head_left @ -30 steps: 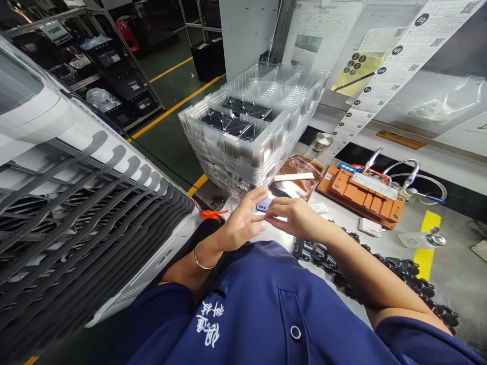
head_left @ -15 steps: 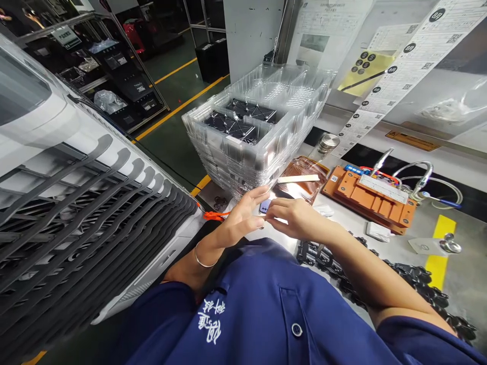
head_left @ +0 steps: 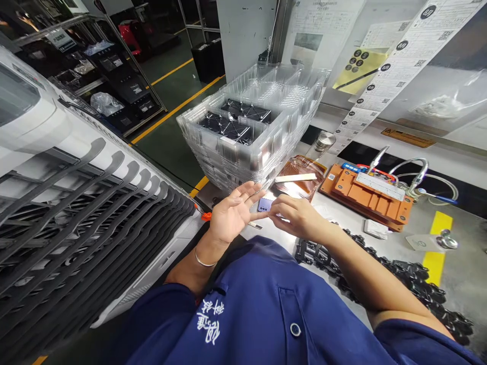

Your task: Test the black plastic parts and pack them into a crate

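Note:
My left hand (head_left: 233, 215) is turned palm up above the near edge of the workbench, its fingers spread. One of its fingers, apparently the little one, stretches right to my right hand (head_left: 292, 215). My right hand's fingertips are pinched around the end of that finger. Whether anything small lies between them is hidden. Just behind the fingertips lies a purple phone (head_left: 264, 205), partly covered. Below the left fingers, a small thin strip (head_left: 255, 225) with a dark end rests on the bench.
A stack of clear plastic trays (head_left: 262, 152) holding black parts (head_left: 228, 126) stands ahead. To the right are an orange fixture (head_left: 367, 195) with hoses, a glass jar (head_left: 323, 144) and many black parts (head_left: 399, 274). A slatted white machine (head_left: 125, 203) fills the left.
My left hand has rolled from edge-on to palm up, its fingers spreading. My right hand stays pinched in nearly the same place. The thin strip on the bench is now more visible.

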Available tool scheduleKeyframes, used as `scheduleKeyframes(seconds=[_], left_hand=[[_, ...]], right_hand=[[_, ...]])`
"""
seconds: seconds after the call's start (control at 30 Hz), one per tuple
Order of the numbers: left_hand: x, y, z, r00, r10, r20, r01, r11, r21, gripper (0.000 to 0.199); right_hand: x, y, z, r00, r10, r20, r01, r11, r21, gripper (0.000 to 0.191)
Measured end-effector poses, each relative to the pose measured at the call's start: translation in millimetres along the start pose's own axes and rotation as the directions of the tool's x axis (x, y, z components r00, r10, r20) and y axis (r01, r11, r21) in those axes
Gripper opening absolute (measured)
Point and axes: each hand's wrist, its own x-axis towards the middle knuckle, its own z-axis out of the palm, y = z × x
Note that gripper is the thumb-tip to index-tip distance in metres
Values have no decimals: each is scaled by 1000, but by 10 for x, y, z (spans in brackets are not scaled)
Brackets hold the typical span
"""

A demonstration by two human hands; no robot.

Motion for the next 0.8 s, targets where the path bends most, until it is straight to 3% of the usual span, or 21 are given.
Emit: scheduleKeyframes(seconds=[0.13, 0.4, 0.8], left_hand=[[3, -1, 2, 1000, -11, -8, 10, 996, -87, 39], [33, 4, -12, 997, -42, -67, 29, 981, -194, 40], [55, 47, -76, 995, -44, -88, 19, 963, -268, 37]], right_hand=[[5, -2, -1, 997, -39, -73, 37, 999, -30, 1], [5, 21, 11, 988, -75, -138, 68, 996, -56, 13], [42, 81, 77, 977, -26, -213, 48, 994, 98, 14]])
